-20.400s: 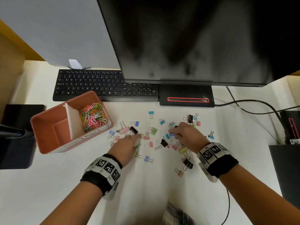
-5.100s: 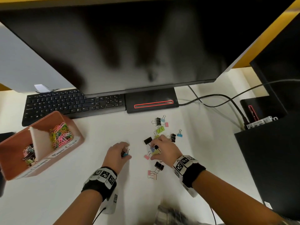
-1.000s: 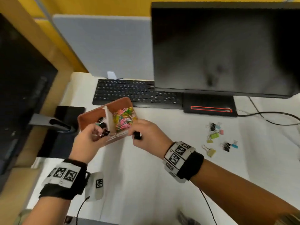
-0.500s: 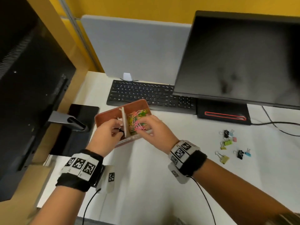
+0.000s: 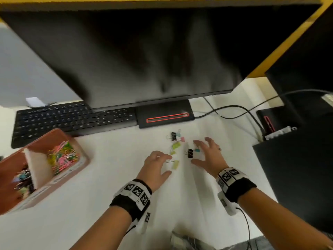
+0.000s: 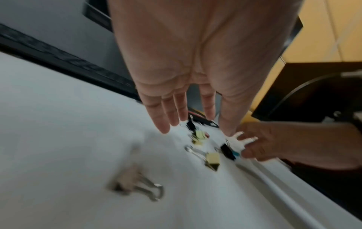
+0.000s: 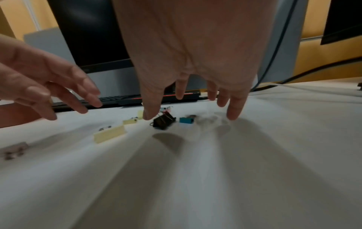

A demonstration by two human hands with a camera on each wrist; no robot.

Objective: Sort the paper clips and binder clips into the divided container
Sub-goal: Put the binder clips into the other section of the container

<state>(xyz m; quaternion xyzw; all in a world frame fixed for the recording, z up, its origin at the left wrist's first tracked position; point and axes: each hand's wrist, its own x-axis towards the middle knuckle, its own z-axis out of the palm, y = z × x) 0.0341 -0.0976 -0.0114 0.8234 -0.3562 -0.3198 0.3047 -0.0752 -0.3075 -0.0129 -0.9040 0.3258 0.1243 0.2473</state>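
Both hands hang low over the worktop (image 5: 180,204) with fingers spread and nothing held. Left hand (image 5: 155,166) has its fingertips right by a yellow binder clip (image 5: 175,164). Right hand (image 5: 207,156) has its fingers wide, with a black binder clip (image 5: 190,153) and a small blue binder clip (image 5: 197,150) just under the thumb and first finger. A few more clips (image 5: 175,139) lie a bit nearer the monitor stand (image 5: 164,115), toward the back edge of the worktop. One grey clip (image 6: 135,184) lies closer to the front edge, under the left wrist.

The divided container (image 5: 81,163) sits well apart, near the left edge of the worktop. Its back part holds bright paper clips (image 5: 62,156). Its front part holds binder clips already.

What could go wrong? The clips are small and lie close together. A quick grab could push one away, or pinch two so that one drops on the way. The wire handles can slip from fingertips. The grey clip is easy to miss since it sits behind the hand. A clip could also fall into the paper clip side if the hand lets go too soon, because the white wall between the two parts is thin.

Both palms face down and the wrists are raised a little.
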